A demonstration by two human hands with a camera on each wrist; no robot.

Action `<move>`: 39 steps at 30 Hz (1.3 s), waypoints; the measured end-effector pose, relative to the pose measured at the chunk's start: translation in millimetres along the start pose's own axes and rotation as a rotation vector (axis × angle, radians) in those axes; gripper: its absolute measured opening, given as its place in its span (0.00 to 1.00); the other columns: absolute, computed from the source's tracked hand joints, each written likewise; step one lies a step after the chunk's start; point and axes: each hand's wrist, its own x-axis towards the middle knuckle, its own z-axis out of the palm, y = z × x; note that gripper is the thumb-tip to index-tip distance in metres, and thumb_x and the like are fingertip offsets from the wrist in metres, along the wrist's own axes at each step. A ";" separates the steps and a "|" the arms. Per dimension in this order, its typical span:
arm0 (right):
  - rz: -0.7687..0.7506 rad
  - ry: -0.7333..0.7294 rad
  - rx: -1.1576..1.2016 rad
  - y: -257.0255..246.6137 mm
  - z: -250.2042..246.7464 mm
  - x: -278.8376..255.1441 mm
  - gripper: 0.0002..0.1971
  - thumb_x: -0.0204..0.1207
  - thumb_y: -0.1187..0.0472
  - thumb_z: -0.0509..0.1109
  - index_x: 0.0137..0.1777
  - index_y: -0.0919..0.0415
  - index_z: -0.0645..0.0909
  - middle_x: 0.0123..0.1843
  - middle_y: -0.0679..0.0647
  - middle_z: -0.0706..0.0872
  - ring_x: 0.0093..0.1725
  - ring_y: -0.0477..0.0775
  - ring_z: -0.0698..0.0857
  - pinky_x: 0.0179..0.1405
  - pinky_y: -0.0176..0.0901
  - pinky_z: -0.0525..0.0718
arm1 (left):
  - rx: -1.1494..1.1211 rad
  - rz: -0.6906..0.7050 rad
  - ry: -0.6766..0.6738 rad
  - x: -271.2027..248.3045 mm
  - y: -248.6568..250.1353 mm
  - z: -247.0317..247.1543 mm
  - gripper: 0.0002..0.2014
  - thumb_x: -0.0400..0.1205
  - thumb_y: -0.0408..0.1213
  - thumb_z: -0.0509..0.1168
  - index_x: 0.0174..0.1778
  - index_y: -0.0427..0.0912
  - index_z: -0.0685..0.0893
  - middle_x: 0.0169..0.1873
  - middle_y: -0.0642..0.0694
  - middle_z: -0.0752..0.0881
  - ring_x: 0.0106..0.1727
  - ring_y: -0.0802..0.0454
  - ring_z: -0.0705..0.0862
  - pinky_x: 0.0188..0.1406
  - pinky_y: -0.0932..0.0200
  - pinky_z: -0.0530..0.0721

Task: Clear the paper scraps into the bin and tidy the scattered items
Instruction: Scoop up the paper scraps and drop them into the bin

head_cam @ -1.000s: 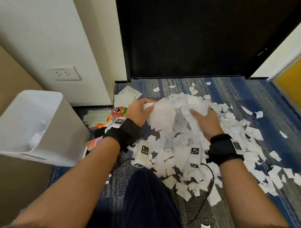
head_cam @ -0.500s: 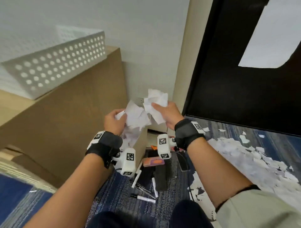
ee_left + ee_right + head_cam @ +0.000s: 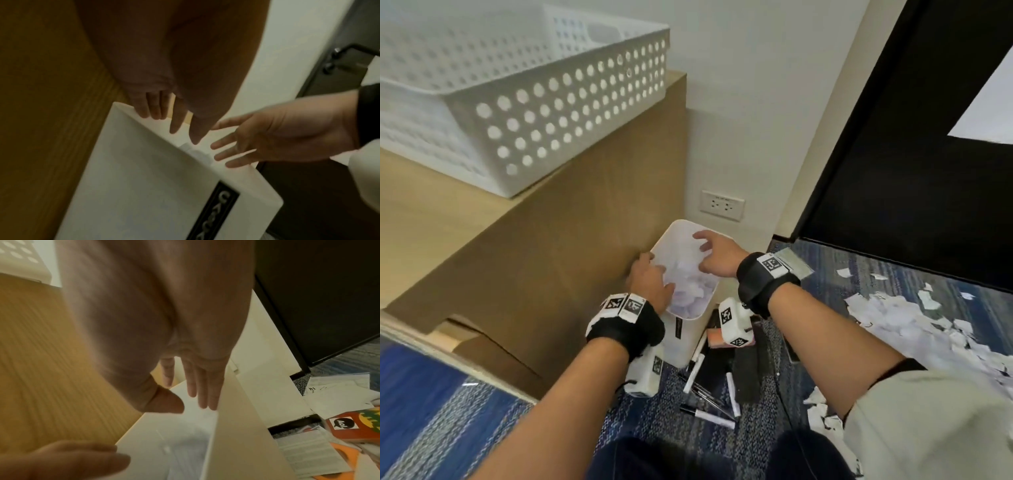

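Over the bin (image 3: 678,339), both hands (image 3: 681,270) spread, empty.

Bin (image 3: 681,329) base hidden by wrist cams; scraps (image 3: 690,291) inside blurred.

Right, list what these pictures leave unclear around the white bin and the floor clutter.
- Head view: how full the white plastic bin is; both hands cover its opening.
- Head view: the black-and-white markers on the carpet are partly hidden by the right wrist camera.
- Left wrist view: the bin's black label is blurred and cut off by the bottom edge.
- Right wrist view: the printed papers are too blurred to read.
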 end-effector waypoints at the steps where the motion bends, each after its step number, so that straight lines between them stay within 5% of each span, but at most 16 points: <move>1: -0.016 0.018 0.047 3.1 -0.2 -0.2 0.31 0.72 0.71 0.70 0.76 0.52 0.74 0.58 0.52 0.83 0.55 0.55 0.84 0.56 0.43 0.83 | 0.004 0.009 -0.002 -1.0 -2.6 2.5 0.20 0.81 0.45 0.68 0.68 0.42 0.83 0.77 0.44 0.67 0.74 0.43 0.70 0.76 0.49 0.69; 6: -0.026 0.266 0.340 40.7 -19.2 -34.9 0.19 0.74 0.74 0.64 0.55 0.51 0.85 0.47 0.52 0.89 0.47 0.56 0.89 0.43 0.47 0.87 | -0.116 0.134 0.105 -9.3 10.4 -8.9 0.16 0.79 0.37 0.68 0.63 0.47 0.84 0.68 0.43 0.76 0.69 0.40 0.74 0.71 0.48 0.72; 9: 0.090 0.380 0.424 93.0 -38.5 -71.7 0.16 0.77 0.73 0.64 0.55 0.53 0.85 0.49 0.59 0.89 0.44 0.56 0.88 0.48 0.56 0.90 | -0.182 0.249 0.180 -6.8 38.2 -13.5 0.16 0.78 0.36 0.68 0.61 0.50 0.84 0.63 0.43 0.79 0.65 0.40 0.78 0.69 0.44 0.75; 12: 0.257 0.466 0.452 161.1 -61.4 -118.5 0.10 0.80 0.72 0.67 0.55 0.59 0.83 0.42 0.59 0.85 0.40 0.56 0.84 0.40 0.45 0.87 | -0.249 0.371 0.239 -4.1 86.5 4.5 0.15 0.76 0.35 0.67 0.59 0.51 0.84 0.57 0.43 0.81 0.59 0.40 0.80 0.65 0.42 0.76; 14: 0.365 0.483 0.390 209.6 -78.3 -150.1 0.08 0.80 0.70 0.68 0.50 0.56 0.83 0.41 0.58 0.85 0.40 0.58 0.83 0.40 0.49 0.86 | -0.292 0.416 0.220 -9.8 123.4 25.7 0.15 0.76 0.35 0.67 0.58 0.51 0.84 0.54 0.43 0.81 0.56 0.42 0.80 0.62 0.44 0.78; 16: 0.491 0.493 0.331 264.3 -98.5 -189.3 0.09 0.79 0.69 0.68 0.49 0.54 0.85 0.45 0.62 0.86 0.43 0.60 0.82 0.41 0.45 0.81 | -0.327 0.503 0.146 -18.0 165.2 59.0 0.15 0.76 0.35 0.68 0.58 0.50 0.83 0.52 0.44 0.80 0.54 0.44 0.80 0.59 0.46 0.79; 18: 0.645 0.454 0.199 314.3 -113.6 -229.1 0.14 0.78 0.66 0.70 0.63 0.58 0.83 0.56 0.61 0.86 0.54 0.60 0.83 0.49 0.34 0.81 | -0.320 0.574 -0.001 -26.3 204.4 96.3 0.17 0.75 0.33 0.69 0.60 0.48 0.82 0.52 0.44 0.80 0.53 0.45 0.80 0.57 0.49 0.79; 21: 0.889 0.379 0.043 389.6 -126.2 -291.0 0.34 0.78 0.58 0.73 0.83 0.57 0.65 0.77 0.64 0.74 0.74 0.65 0.76 0.70 0.46 0.74 | -0.269 0.624 -0.211 -38.3 262.7 161.9 0.19 0.76 0.34 0.69 0.64 0.47 0.80 0.52 0.42 0.81 0.51 0.45 0.81 0.50 0.53 0.79; 25: 1.096 0.302 0.047 475.1 -121.7 -346.1 0.48 0.75 0.51 0.77 0.87 0.53 0.49 0.85 0.67 0.55 0.80 0.73 0.64 0.76 0.61 0.71 | -0.207 0.596 -0.500 -53.4 331.8 247.1 0.25 0.77 0.38 0.70 0.71 0.47 0.74 0.56 0.40 0.79 0.54 0.40 0.82 0.52 0.47 0.81; 30: 1.048 0.414 -0.007 525.5 -111.9 -371.6 0.54 0.70 0.46 0.80 0.87 0.53 0.48 0.84 0.70 0.50 0.80 0.75 0.63 0.78 0.63 0.67 | -0.091 0.583 -0.692 -62.3 398.6 326.3 0.31 0.79 0.38 0.70 0.77 0.49 0.66 0.64 0.36 0.73 0.61 0.35 0.79 0.62 0.43 0.80; 34: 0.924 0.512 -0.056 553.9 -110.8 -358.2 0.61 0.61 0.42 0.85 0.87 0.47 0.46 0.86 0.64 0.44 0.80 0.75 0.60 0.76 0.67 0.67 | 0.058 0.636 -0.689 -55.9 429.7 381.7 0.38 0.76 0.43 0.74 0.80 0.52 0.62 0.70 0.37 0.66 0.65 0.33 0.75 0.67 0.42 0.77; 39: 0.775 0.462 -0.143 577.1 -120.3 -309.7 0.67 0.55 0.38 0.86 0.84 0.35 0.39 0.86 0.64 0.42 0.77 0.78 0.66 0.73 0.69 0.73 | 0.258 0.726 -0.715 -50.6 444.4 433.0 0.56 0.64 0.49 0.83 0.83 0.58 0.55 0.80 0.40 0.49 0.79 0.32 0.57 0.72 0.36 0.72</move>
